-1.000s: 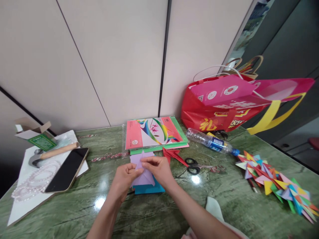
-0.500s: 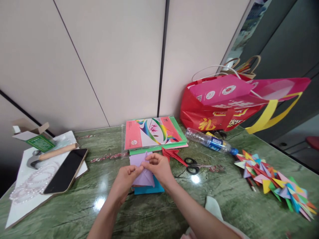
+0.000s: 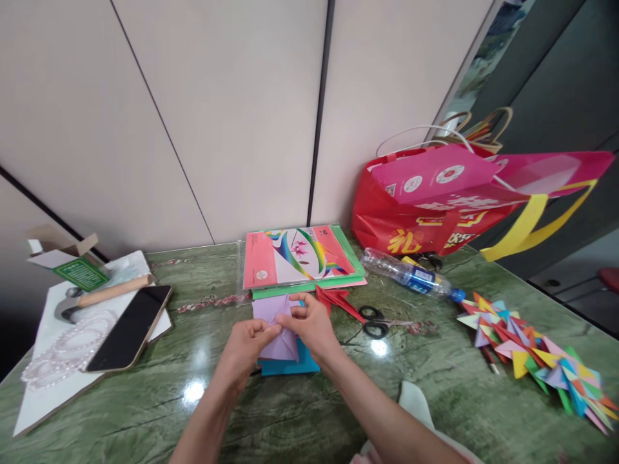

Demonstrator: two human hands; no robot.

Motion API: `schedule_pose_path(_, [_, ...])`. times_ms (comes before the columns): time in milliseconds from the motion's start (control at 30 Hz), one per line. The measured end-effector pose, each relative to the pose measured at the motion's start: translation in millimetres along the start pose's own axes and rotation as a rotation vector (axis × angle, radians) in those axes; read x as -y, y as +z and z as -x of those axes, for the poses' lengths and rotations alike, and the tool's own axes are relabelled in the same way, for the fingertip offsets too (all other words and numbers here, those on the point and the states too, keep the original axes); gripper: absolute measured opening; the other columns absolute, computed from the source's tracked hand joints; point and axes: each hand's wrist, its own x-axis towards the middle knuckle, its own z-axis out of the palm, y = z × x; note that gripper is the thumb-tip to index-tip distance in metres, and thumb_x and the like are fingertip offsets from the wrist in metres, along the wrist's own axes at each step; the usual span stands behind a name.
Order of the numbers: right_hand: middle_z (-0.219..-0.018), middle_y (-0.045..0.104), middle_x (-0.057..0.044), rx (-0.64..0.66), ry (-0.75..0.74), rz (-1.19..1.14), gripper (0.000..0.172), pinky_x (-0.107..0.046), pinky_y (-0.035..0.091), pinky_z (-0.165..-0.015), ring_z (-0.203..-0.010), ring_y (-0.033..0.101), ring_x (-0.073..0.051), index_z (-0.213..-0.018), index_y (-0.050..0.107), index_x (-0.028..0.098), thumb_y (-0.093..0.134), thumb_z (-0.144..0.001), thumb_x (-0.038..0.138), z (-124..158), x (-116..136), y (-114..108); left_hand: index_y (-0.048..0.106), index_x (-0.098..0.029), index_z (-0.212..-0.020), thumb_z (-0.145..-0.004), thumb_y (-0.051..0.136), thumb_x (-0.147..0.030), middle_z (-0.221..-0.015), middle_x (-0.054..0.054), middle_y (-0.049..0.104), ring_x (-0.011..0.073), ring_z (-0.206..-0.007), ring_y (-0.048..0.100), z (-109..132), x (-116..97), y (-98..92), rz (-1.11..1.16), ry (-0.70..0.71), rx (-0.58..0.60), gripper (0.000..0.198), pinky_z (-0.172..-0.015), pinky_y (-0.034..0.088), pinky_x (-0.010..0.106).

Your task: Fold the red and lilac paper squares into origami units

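A folded sheet of purple origami paper point(image 3: 280, 348) is held between both hands near the middle of the table. My left hand point(image 3: 246, 345) pinches its left side with thumb and forefinger. On the upper right part, my right hand point(image 3: 309, 325) grips the paper, thumb and fingertips meeting close to the left thumb. Blue paper point(image 3: 290, 366) lies beneath on the tabletop. Just right of my right hand are a folded red paper piece point(image 3: 338, 301) and black-handled scissors point(image 3: 375, 322).
Behind the hands lies a pack of coloured paper point(image 3: 300, 258). A plastic bottle point(image 3: 411, 276), a red bag point(image 3: 387, 225) and many-coloured folded paper pieces point(image 3: 536, 354) are on the right. To the left, a phone point(image 3: 130, 328), a hammer point(image 3: 113, 291), beads point(image 3: 72, 351) and a small box point(image 3: 72, 267) sit.
The view has shifted slightly. Both hands keep their pinch on the purple paper, and the right fingers have moved a little; otherwise the layout is the same.
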Motion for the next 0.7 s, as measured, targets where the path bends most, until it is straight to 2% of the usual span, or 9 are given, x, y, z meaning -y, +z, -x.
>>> schedule_pose_path(200, [-0.058, 0.064, 0.003, 0.017, 0.014, -0.021, 0.05, -0.022, 0.044, -0.048, -0.05, 0.059, -0.013, -0.088, 0.049, 0.017, 0.077, -0.046, 0.024, 0.4, 0.6, -0.3, 0.056, -0.012, -0.051, -0.053, 0.072, -0.042, -0.043, -0.003, 0.05, 0.0072, -0.04, 0.038, -0.1, 0.2, 0.1, 0.002, 0.009, -0.009, 0.034, -0.042, 0.024, 0.019])
schedule_pose_path(367, [-0.057, 0.063, 0.003, 0.002, -0.029, 0.016, 0.044, -0.02, 0.041, -0.045, -0.046, 0.055, -0.011, -0.082, 0.054, 0.016, 0.077, -0.046, 0.027, 0.4, 1.9, 0.3, 0.056, -0.012, -0.05, -0.054, 0.071, -0.043, -0.043, -0.004, 0.048, 0.007, -0.04, 0.037, 0.3, 0.0, 0.5, 0.004, 0.043, -0.006, 0.035, -0.042, 0.024, 0.019])
schedule_pose_path(533, [-0.057, 0.061, 0.004, -0.013, -0.085, 0.058, 0.029, -0.019, 0.036, -0.043, -0.045, 0.05, -0.009, -0.08, 0.056, 0.017, 0.07, -0.058, 0.029, -1.1, 3.0, 0.5, 0.056, -0.012, -0.051, -0.056, 0.07, -0.043, -0.041, -0.004, 0.048, 0.0065, -0.039, 0.036, -1.4, 1.9, -2.6, 0.056, 0.045, -0.003, 0.034, -0.041, 0.024, 0.019])
schedule_pose_path(700, [-0.06, 0.063, 0.001, 0.07, -0.159, 0.129, 0.011, -0.022, 0.041, -0.053, -0.055, 0.055, -0.012, -0.063, 0.063, 0.016, 0.069, -0.055, 0.02, -2.4, 3.8, -1.3, 0.056, -0.012, -0.05, -0.055, 0.072, -0.04, -0.042, -0.003, 0.05, 0.0066, -0.04, 0.039, -2.6, 1.8, -6.2, 0.091, 0.043, -0.026, 0.033, -0.041, 0.027, 0.018])
